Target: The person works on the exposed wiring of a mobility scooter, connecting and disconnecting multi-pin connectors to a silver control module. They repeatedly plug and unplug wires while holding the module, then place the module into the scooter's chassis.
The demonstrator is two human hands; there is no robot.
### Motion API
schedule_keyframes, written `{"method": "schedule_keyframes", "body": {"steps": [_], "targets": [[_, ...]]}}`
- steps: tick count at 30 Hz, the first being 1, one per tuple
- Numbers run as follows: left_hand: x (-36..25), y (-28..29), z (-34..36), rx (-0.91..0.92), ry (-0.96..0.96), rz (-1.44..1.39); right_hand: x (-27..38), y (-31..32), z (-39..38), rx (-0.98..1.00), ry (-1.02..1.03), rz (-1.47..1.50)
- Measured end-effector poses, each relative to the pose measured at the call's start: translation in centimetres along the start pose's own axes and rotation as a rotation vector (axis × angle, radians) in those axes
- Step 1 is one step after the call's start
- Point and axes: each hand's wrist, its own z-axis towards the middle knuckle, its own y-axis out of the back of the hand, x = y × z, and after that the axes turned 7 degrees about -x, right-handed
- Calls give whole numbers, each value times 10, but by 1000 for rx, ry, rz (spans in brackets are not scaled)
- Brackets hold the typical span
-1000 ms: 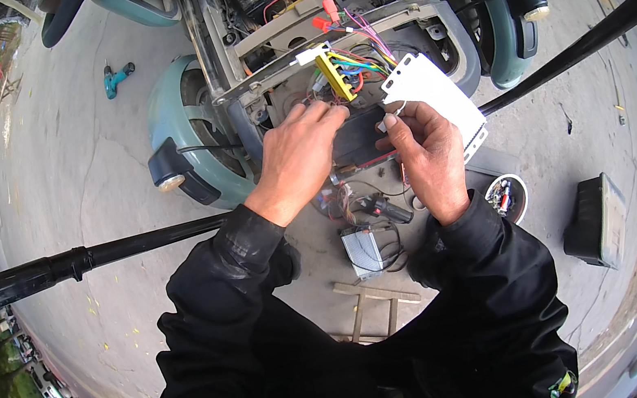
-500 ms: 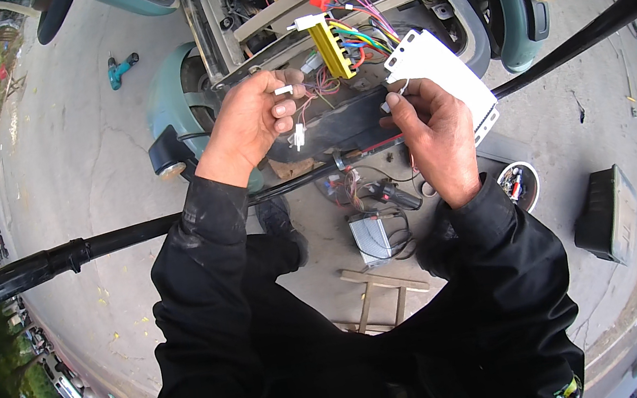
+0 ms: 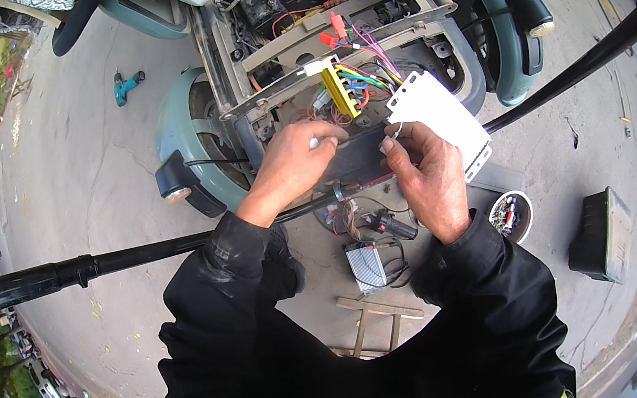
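The left hand curls over the end of the vehicle's open frame, a small white connector between its fingers. Near it, the right hand pinches a thin white lead just beside a flat white box. Beyond them I see a yellow connector block on a fan of coloured wires, with red plugs sticking up behind. Down on the concrete are a silver finned box, a round bucket of small parts, a black crate and, off left, a teal cordless drill.
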Motion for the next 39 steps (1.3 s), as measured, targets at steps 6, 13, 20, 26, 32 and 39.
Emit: {"method": "schedule_keyframes", "body": {"steps": [6, 13, 20, 26, 32, 39], "targets": [[1, -7, -5, -100, -339, 531, 1, -1, -3, -30, 52, -42], [-1, -1, 3, -94, -400, 662, -2, -4, 1, 23, 88, -154], [1, 9, 5, -55, -368, 638, -9, -6, -1, 2, 254, -344], [7, 19, 2, -8, -70, 111, -15, -4, -2, 7, 246, -354], [15, 35, 0, 35, 317, -312, -18, -8, -2, -25, 213, -329], [14, 45, -9, 8, 465, -766, -15, -6, -4, -29, 209, -278]]}}
